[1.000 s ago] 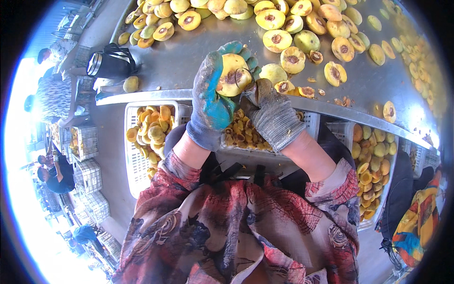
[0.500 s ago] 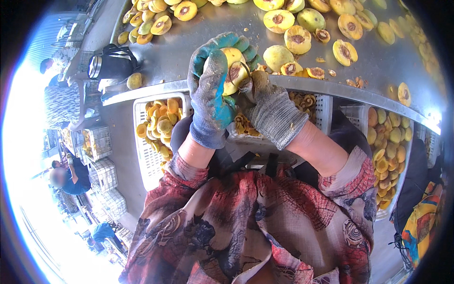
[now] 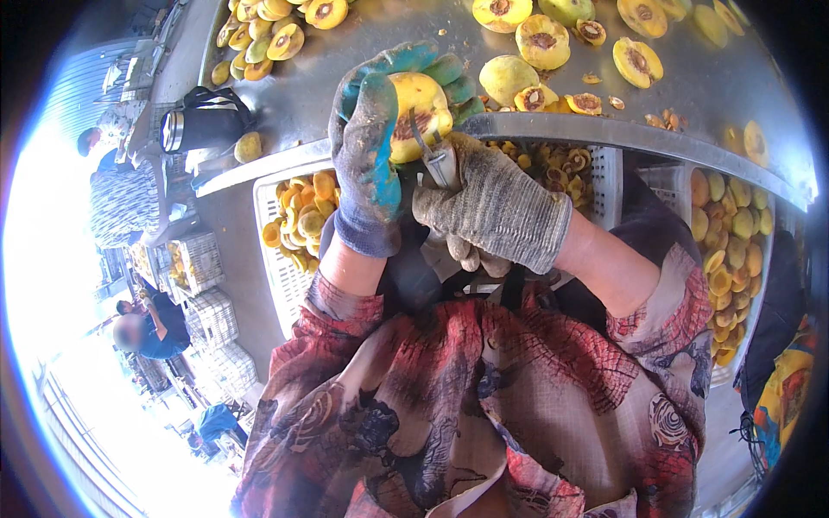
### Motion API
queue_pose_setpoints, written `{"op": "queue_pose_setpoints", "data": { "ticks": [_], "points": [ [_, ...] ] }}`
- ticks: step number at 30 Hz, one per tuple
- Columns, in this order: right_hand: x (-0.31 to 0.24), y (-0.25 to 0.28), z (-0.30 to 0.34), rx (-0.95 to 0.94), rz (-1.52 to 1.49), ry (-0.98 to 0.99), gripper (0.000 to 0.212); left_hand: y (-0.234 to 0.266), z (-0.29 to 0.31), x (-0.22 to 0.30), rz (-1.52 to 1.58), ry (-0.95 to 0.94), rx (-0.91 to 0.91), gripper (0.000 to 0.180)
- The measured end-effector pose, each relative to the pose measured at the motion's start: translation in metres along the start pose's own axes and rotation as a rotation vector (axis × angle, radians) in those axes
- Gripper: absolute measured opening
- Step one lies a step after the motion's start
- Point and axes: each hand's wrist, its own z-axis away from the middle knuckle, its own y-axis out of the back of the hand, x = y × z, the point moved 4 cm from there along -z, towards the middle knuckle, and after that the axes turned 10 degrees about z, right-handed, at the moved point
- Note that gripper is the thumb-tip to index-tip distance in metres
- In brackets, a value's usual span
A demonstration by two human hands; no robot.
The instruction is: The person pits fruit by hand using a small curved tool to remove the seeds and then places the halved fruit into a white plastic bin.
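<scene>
My left hand [image 3: 370, 164], in a grey knit glove with teal coating, is wrapped round a yellow peach half [image 3: 419, 93] above the table's front edge. Its cut face with the brown pit area is turned toward my right hand [image 3: 505, 203]. In a plain grey knit glove, that hand grips a pitting tool [image 3: 442, 166] with a metal shank and a thin curved blade. The blade's tip lies against the brown centre of the peach; how deep it reaches I cannot tell. The tool's handle is hidden inside my right fist.
Cut peaches [image 3: 544, 41] and pit scraps lie on the metal table [image 3: 345, 95]. Below its edge stand white crates of peach pieces, one at left [image 3: 275, 250] and one at right [image 3: 751, 328]. A black flask [image 3: 203, 128] is at the left; people work beyond it.
My right hand has turned and drawn down from the peach, exposing more of the tool's metal shank. My left hand has shifted slightly up and left with the peach. The whole view has shifted slightly.
</scene>
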Motion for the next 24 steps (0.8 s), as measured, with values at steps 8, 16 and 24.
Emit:
{"op": "queue_pose_setpoints", "data": {
  "ticks": [8,16,24],
  "points": [
    [0.003,-0.002,-0.001,-0.013,0.069,0.093,0.022,0.01,-0.003,-0.01,-0.021,-0.036,0.0,0.039],
    [0.002,0.0,0.008,-0.153,-0.17,-0.026,0.016,0.015,-0.016,-0.012,-0.079,0.025,-0.183,0.034],
    [0.007,-0.005,0.006,-0.147,-0.351,-0.032,0.013,0.014,-0.027,-0.004,-0.148,0.308,-0.246,0.037]
  ]
}}
